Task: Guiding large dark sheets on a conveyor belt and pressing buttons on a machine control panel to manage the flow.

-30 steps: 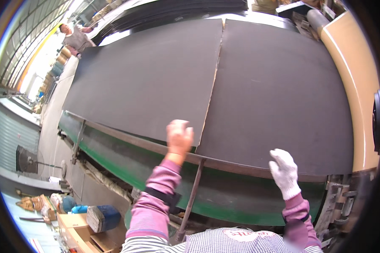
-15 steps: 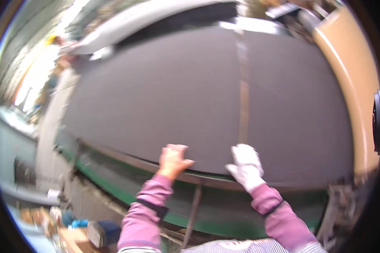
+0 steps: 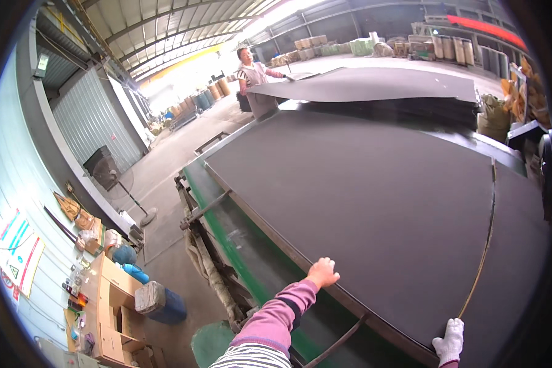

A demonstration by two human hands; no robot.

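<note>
Single head-worn fisheye view — looks forward and down over the large dark sheet [image 3: 374, 202], near enough that the left hand [image 3: 323, 272] and gloved right hand [image 3: 449, 341] enter low; hall floor and roof curve at the rim.

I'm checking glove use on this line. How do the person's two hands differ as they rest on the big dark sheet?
The left hand is bare, while the right hand wears a white knit glove. The left hand lies partway along the near edge of the dark sheet, its pink sleeve in full view; the right hand sits at the sheet's near corner, by the seam, its arm mostly out of frame. Both rest on the same sheet's edge.
</note>
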